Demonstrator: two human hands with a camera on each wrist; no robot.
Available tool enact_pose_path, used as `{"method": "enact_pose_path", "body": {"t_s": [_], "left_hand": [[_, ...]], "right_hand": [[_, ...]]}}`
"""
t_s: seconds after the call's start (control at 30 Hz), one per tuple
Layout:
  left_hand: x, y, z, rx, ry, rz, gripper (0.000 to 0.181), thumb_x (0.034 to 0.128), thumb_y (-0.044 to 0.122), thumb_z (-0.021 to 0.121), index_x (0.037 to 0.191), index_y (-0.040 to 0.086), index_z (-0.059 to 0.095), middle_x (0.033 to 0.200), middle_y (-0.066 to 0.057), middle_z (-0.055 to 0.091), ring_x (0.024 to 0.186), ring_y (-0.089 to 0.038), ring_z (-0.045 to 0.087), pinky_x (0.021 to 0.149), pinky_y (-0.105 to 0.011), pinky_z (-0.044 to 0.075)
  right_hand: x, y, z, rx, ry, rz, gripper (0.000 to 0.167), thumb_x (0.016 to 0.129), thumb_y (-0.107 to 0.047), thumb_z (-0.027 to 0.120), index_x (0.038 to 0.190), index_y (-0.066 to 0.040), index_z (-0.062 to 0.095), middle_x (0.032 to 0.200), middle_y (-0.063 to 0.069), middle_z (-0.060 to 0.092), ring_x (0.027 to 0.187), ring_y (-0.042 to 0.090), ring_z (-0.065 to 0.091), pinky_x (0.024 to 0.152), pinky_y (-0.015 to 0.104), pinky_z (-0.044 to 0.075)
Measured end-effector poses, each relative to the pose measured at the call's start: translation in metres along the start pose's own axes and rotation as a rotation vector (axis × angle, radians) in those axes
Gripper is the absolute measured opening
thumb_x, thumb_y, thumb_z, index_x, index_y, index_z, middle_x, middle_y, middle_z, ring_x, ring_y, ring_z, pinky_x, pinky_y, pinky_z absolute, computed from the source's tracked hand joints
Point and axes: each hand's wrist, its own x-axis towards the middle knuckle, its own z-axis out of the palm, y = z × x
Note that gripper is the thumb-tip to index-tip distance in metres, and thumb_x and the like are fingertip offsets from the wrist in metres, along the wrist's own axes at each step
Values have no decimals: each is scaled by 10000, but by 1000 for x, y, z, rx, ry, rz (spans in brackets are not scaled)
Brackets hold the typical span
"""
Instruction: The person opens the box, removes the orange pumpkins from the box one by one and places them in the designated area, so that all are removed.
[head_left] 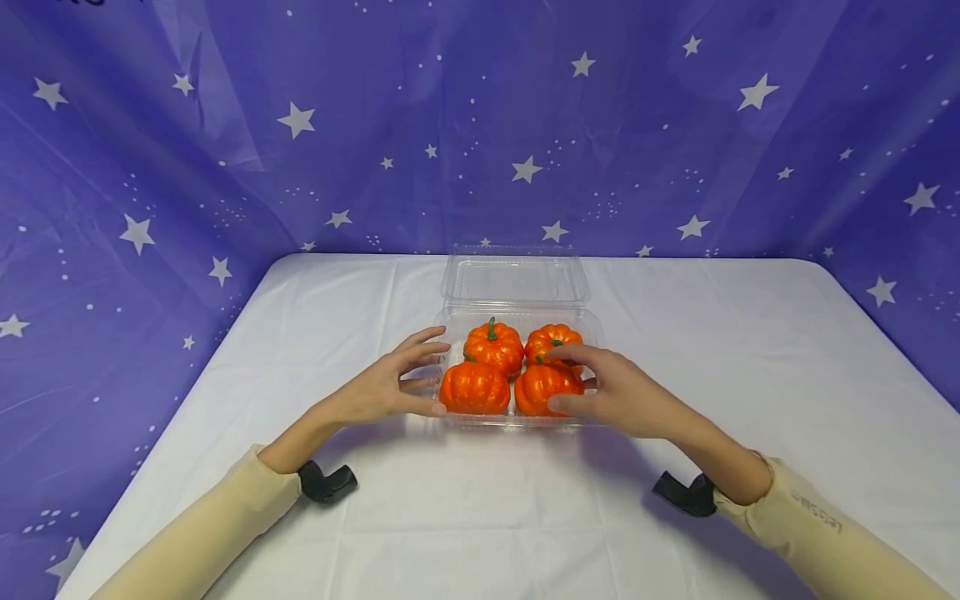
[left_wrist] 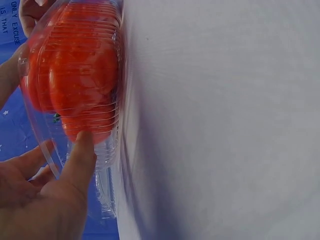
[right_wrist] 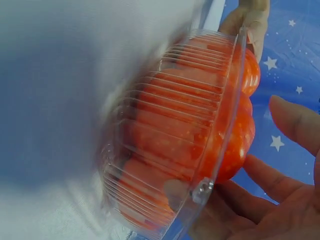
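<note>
Four-sided and clear, a plastic clamshell container (head_left: pixel 517 421) lies with its lid tipped back. Several glossy orange pumpkins (head_left: pixel 476 388) with green stems fill its base. At the container's left side is my left hand (head_left: pixel 390 383), fingers spread and loosely bent; in the left wrist view its thumb (left_wrist: pixel 82 155) appears to touch the clear wall. My right hand (head_left: pixel 626 392) reaches over the right side, near the front right pumpkin (head_left: pixel 540 390). In the right wrist view its thumb (right_wrist: pixel 295 122) stands apart from the pumpkins, while other fingers show at the container's corner.
The lid (head_left: pixel 516 279) extends toward the back edge of the white-covered table (head_left: pixel 480 517). A purple star-patterned cloth (head_left: pixel 480 125) hangs behind and at both sides. Black wrist mounts (head_left: pixel 327 483) protrude below the sleeves.
</note>
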Motion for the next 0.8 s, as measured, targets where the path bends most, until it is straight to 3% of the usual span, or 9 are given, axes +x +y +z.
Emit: {"method": "enact_pose_path", "body": {"t_s": [0.3, 0.8], "left_hand": [[-1, -1, 1, -40, 4, 0, 1032, 755, 113, 871, 1562, 204, 235, 1565, -163, 264, 1409, -338, 326, 1083, -336, 401], [-1, 0, 1, -48, -1, -3, 1029, 767, 105, 861, 1568, 193, 221, 1567, -164, 261, 1415, -348, 316, 1087, -353, 395]], "right_hand": [[0, -1, 6, -179, 29, 16, 525, 849, -131, 772, 1332, -44, 586, 1263, 89, 612, 997, 248, 568, 849, 434, 519], [0, 6, 10, -145, 55, -26, 518, 844, -43, 761, 1331, -22, 583, 1239, 74, 611, 1034, 246, 579, 857, 404, 555]]}}
